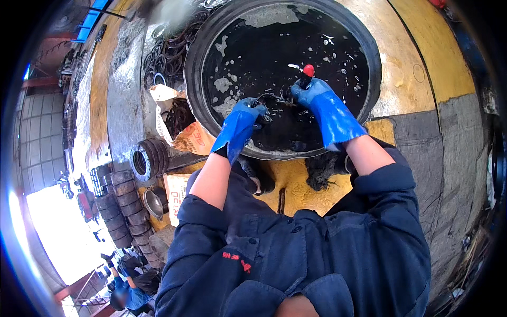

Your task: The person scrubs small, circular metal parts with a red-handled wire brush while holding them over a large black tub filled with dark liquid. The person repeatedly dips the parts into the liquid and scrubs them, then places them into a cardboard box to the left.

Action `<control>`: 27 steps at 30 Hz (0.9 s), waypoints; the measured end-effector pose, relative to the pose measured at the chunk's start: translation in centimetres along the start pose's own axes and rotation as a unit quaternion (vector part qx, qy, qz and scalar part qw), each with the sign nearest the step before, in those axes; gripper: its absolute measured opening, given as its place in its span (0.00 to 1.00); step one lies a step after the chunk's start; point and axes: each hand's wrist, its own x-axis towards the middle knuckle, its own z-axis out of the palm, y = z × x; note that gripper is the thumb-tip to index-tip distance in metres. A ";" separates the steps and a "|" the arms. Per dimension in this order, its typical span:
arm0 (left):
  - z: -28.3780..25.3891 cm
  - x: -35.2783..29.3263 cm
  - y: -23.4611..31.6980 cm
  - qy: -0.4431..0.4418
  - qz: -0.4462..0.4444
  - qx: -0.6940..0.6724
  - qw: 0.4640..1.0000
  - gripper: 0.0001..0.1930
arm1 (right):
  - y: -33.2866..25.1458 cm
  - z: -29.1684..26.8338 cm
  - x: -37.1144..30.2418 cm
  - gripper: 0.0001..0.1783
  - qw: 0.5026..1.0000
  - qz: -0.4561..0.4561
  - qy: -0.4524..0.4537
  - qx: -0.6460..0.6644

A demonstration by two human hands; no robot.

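Observation:
Both my hands wear blue rubber gloves and are over a large round basin (369,100) of black liquid with patches of foam. My left hand (247,110) is closed on the near edge of a dark, wet, curved piece (270,99), which looks like a ring; part of it is lost against the liquid. In my right hand (310,93) is a tool with a black handle and a red end (308,71), the red end pointing up and away from me. Its working end, close to the curved piece, is hidden by the glove and the dark liquid.
Left of the basin lie many loose dark rings (171,55) and an open paper bag (168,127) with more rings inside. Nearer me are a stack of rings (150,158), a metal bowl (154,202) and piled black cylinders (129,203). Another person (132,290) is at lower left.

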 end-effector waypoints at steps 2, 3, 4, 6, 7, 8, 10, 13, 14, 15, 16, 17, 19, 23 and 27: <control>-0.2 -0.3 0.0 -0.011 0.001 -0.032 0.999 0.13 | -1.1 0.2 -0.1 0.15 0.997 -0.042 0.035 0.050; -0.4 -0.4 -0.1 -0.023 0.005 -0.051 0.998 0.14 | -1.7 0.3 -0.3 0.16 0.995 -0.052 0.022 0.081; -0.5 -0.5 -0.1 -0.035 0.010 -0.071 0.997 0.15 | -2.3 0.3 -0.6 0.16 0.992 -0.061 0.009 0.111; -0.5 -0.7 -0.2 -0.087 0.037 -0.117 0.989 0.17 | -4.1 0.0 -1.3 0.17 0.982 -0.080 -0.012 0.173; -0.5 -0.7 -0.2 -0.113 0.050 -0.139 0.983 0.19 | -4.2 0.6 -1.1 0.17 0.982 -0.086 -0.028 0.163; -0.6 -0.4 -0.2 -0.109 0.026 -0.183 0.977 0.20 | -4.2 0.6 -0.7 0.17 0.987 -0.075 -0.063 0.125; -0.7 0.5 -0.2 -0.100 -0.021 -0.271 0.957 0.24 | -3.2 0.9 -1.2 0.17 0.985 -0.068 -0.058 0.149; -0.7 1.1 1.4 -0.022 -0.135 -0.308 0.942 0.25 | -3.5 1.2 -2.3 0.16 0.978 -0.117 -0.070 0.158; -0.8 1.0 2.0 -0.003 -0.172 -0.321 0.931 0.24 | -3.4 1.5 -2.8 0.14 0.975 -0.160 -0.081 0.131; -1.4 1.6 1.6 -0.023 -0.195 -0.344 0.918 0.17 | -3.5 1.7 -3.3 0.13 0.969 -0.203 -0.092 0.104; -2.0 0.8 0.8 0.016 -0.003 -0.104 0.994 0.16 | -3.5 1.9 -3.6 0.13 0.961 -0.245 -0.103 0.077; -2.0 -0.6 0.1 0.046 0.191 0.146 0.970 0.14 | -3.8 1.3 -3.9 0.13 0.936 -0.338 -0.083 -0.052; -1.9 -2.0 -0.9 0.094 0.428 0.356 0.826 0.11 | -3.9 1.0 -4.6 0.14 0.902 -0.406 -0.066 -0.133; -2.5 -0.2 -1.6 -0.009 0.282 0.173 0.943 0.10 | -4.9 0.2 -5.5 0.17 0.872 -0.404 -0.116 -0.249; -2.2 0.7 -0.5 0.029 0.034 -0.019 0.999 0.12 | -2.2 -0.9 -4.2 0.14 0.908 -0.333 -0.044 -0.250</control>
